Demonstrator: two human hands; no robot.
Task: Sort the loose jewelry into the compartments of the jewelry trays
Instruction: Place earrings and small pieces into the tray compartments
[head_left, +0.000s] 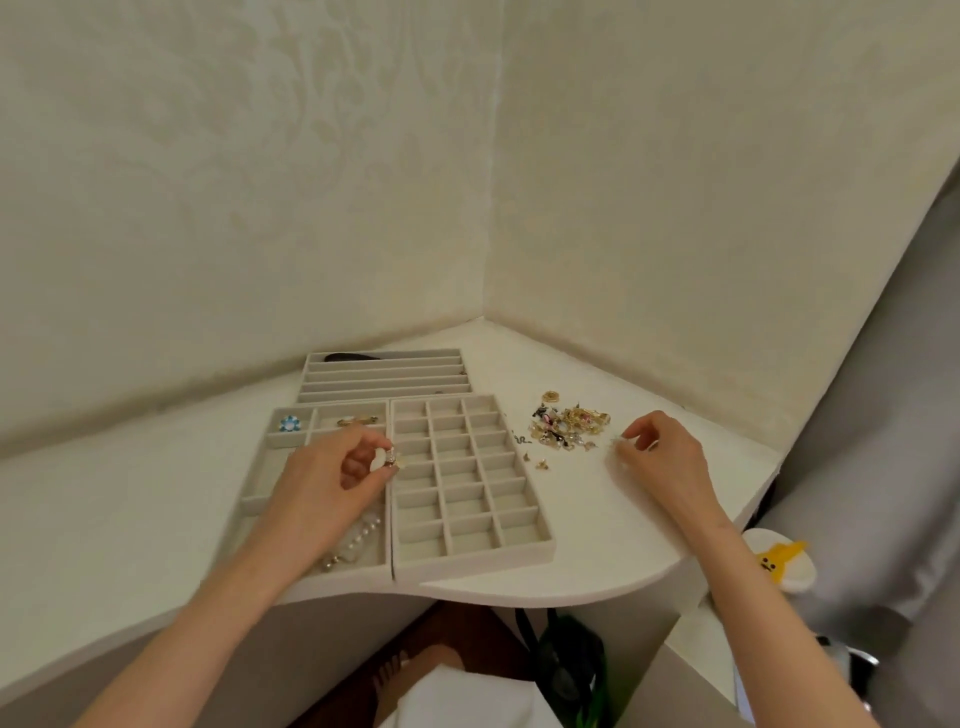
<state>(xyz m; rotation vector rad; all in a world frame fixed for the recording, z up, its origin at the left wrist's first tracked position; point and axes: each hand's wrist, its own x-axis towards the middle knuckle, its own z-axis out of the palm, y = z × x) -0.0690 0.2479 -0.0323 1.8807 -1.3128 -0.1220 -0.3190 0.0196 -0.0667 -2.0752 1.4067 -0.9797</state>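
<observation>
Three shallow trays lined in grey felt-like fabric lie on the white desk (597, 545), which has a rounded edge. The grid tray (524, 553) is cut into many small square compartments, and they look empty. Touching its left side, the wide tray (249, 499) has bigger compartments. A blue-and-white flower piece (289, 423) sits in its back left one, a gold bar-shaped piece (353, 421) in the next, and a pearl string (358, 540) at the front. Behind both, the slotted tray (384, 371) holds a dark item (348, 357) in its rearmost long slot.

The left grip (332, 478) pinches a small white-and-gold piece (387, 460) over the seam between the two front trays. The loose jewelry (569, 426), a glinting gold tangle, lies heaped just right of the grid tray. The right grip (660, 452) has its fingertips drawn together low beside the heap. Whether they hold anything, I cannot tell.
</observation>
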